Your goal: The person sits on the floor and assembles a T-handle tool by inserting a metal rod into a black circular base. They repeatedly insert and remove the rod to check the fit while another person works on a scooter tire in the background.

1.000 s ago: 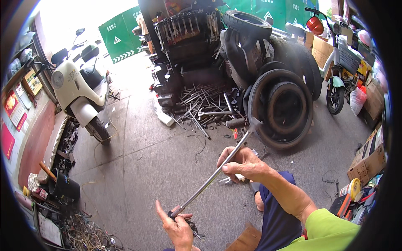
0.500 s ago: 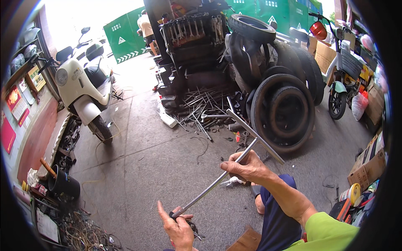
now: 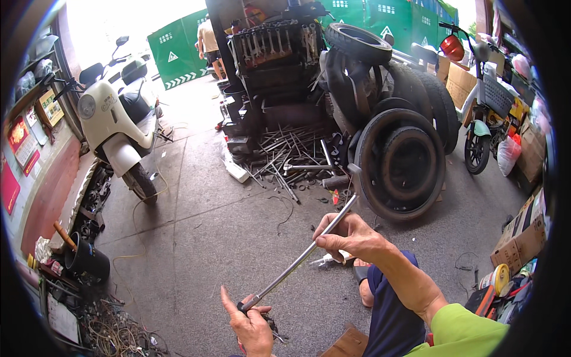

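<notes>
Slanting from lower left up to upper right, a long metal T-handle wrench (image 3: 297, 262) runs between the person's two hands above the concrete floor (image 3: 196, 238). The right hand (image 3: 348, 238) is wrapped closed round the upper part of the shaft, thumb along its underside, with the crossbar end sticking out past the fingers toward the tyres. The left hand (image 3: 253, 324), low in the view, holds the lower end of the shaft, fingers curled about it while the forefinger points straight up; a small dark part sits under that hand, too blurred to make out. Just beyond the wrench's upper end a stack of black tyres (image 3: 404, 160) leans against a tool rack (image 3: 273, 53) hung with spanners, and a heap of metal rods and tools (image 3: 291, 154) lies on the floor at its foot. A white scooter (image 3: 116, 128) stands well apart at the left, a black bucket (image 3: 86, 262) near the left wall, and a green bicycle (image 3: 485, 125) at the right.
</notes>
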Tool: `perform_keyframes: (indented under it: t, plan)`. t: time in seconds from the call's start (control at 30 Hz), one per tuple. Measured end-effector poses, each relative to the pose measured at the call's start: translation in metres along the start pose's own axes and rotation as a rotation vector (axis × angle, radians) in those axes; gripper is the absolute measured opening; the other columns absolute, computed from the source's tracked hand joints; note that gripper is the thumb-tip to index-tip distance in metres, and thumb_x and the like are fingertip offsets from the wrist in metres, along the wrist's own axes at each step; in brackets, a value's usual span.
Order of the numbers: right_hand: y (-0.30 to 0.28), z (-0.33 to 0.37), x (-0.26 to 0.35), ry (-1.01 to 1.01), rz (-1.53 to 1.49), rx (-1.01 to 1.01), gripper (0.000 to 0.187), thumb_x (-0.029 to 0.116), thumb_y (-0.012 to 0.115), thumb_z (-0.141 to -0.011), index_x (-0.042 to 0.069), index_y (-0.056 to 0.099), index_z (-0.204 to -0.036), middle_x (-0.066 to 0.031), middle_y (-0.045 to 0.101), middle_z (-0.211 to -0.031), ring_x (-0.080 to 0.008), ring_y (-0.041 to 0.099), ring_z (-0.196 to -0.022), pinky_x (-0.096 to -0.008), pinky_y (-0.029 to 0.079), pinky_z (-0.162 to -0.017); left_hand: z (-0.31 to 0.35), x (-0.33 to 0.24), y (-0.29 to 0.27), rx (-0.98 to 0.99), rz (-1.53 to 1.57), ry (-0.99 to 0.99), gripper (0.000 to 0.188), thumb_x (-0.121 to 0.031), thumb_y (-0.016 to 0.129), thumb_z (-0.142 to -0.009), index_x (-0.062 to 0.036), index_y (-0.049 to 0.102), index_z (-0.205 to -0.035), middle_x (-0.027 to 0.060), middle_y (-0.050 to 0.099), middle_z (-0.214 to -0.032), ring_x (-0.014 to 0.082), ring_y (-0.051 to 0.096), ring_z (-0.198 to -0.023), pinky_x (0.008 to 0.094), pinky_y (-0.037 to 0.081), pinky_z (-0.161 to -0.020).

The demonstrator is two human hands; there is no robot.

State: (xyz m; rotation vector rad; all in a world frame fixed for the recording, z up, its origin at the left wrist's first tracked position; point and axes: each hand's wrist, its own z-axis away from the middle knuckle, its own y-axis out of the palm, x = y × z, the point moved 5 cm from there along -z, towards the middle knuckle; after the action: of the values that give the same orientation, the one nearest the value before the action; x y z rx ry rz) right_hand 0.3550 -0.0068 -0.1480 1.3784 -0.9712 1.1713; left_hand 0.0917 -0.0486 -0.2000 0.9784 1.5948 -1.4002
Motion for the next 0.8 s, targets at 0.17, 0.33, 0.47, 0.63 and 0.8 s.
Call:
perform_keyframes:
  t: [0.17, 0.33, 0.47, 0.63, 0.8]
  plan:
    - [0.001, -0.002, 0.000, -0.028, -0.025, 0.002, 0.032, 0.030, 0.072, -0.088, 0.001, 0.059, -0.092, 0.0005, 0.055, -0.065, -0.0071, 0.054, -0.053, -0.0219, 0.043, -0.044, 0.001, -0.004, -0.001, 0.009, -0.010, -0.031, 0.073, 0.000, 0.037, -0.085, -0.0087, 0.010, -0.152, 0.0116, 0.065, -0.073, 0.0126, 0.057, -0.054, 0.0256, 0.047, -0.049]
    - [0.000, -0.001, 0.004, -0.041, 0.061, -0.121, 0.035, 0.038, 0.065, -0.091, 0.005, 0.062, -0.079, 0.0018, 0.052, -0.057, -0.0051, 0.048, -0.046, -0.0212, 0.039, -0.040, 0.000, -0.001, 0.001, 0.017, -0.029, -0.024, 0.073, 0.000, 0.038, -0.085, -0.0087, 0.010, -0.152, 0.0115, 0.065, -0.073, 0.0127, 0.057, -0.055, 0.0255, 0.047, -0.049]
    - [-0.003, 0.001, 0.001, -0.053, 0.171, -0.174, 0.044, 0.044, 0.064, -0.091, 0.008, 0.062, -0.067, 0.0029, 0.051, -0.052, -0.0033, 0.041, -0.041, -0.0209, 0.030, -0.037, -0.002, -0.001, 0.001, 0.001, 0.012, -0.072, 0.070, 0.003, 0.036, -0.084, -0.0033, 0.011, -0.150, 0.0211, 0.065, -0.090, 0.0201, 0.066, -0.064, 0.0298, 0.053, -0.058]
    - [-0.003, 0.001, 0.002, -0.008, 0.160, -0.161, 0.042, 0.044, 0.070, -0.087, 0.006, 0.065, -0.070, 0.0031, 0.054, -0.056, -0.0031, 0.042, -0.045, -0.0218, 0.030, -0.041, -0.001, 0.002, 0.000, -0.009, 0.011, -0.080, 0.069, 0.004, 0.035, -0.083, -0.0008, 0.013, -0.149, 0.0251, 0.066, -0.099, 0.0236, 0.071, -0.067, 0.0311, 0.054, -0.061]
    - [-0.003, 0.003, 0.005, 0.081, 0.092, -0.066, 0.033, 0.038, 0.070, -0.089, 0.007, 0.060, -0.080, 0.0057, 0.046, -0.057, -0.0035, 0.039, -0.049, -0.0225, 0.029, -0.044, 0.000, -0.010, 0.007, 0.045, 0.001, -0.046, 0.073, 0.001, 0.038, -0.085, -0.0087, 0.011, -0.152, 0.0115, 0.065, -0.074, 0.0130, 0.057, -0.055, 0.0256, 0.048, -0.049]
